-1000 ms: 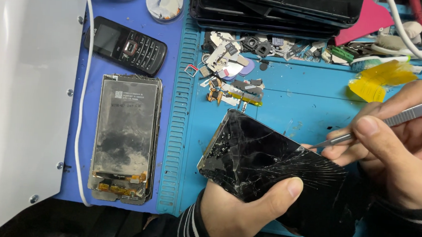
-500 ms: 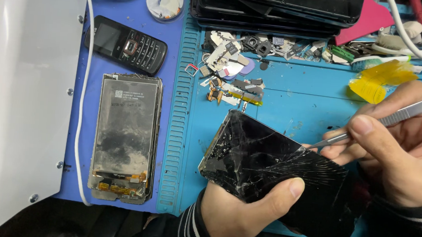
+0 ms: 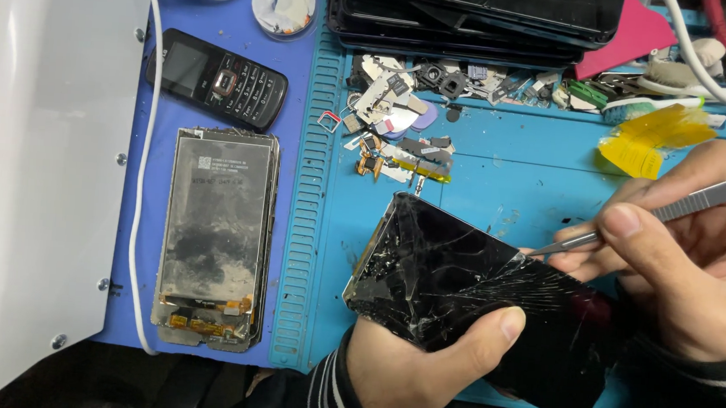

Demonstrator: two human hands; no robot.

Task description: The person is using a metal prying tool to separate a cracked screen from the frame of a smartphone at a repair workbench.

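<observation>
My left hand (image 3: 420,363) grips a black phone with a shattered screen (image 3: 451,272) from below, thumb pressed on the glass near its lower edge. The phone is tilted over the blue work mat (image 3: 500,166). My right hand (image 3: 678,265) pinches metal tweezers (image 3: 622,224), and their tip touches the phone's upper right edge where the cracks spread.
A bare display panel (image 3: 214,237) lies at the left on the mat. A small black keypad phone (image 3: 217,77) sits above it. Loose small phone parts (image 3: 400,143) are scattered mid-mat. Black trays (image 3: 475,18), yellow tape (image 3: 648,137), cables (image 3: 725,50) and a white box (image 3: 38,167) ring the area.
The tweezers' tip has crept slightly along the phone's upper edge. The phone has tilted a little in my left hand. Nothing else has moved.
</observation>
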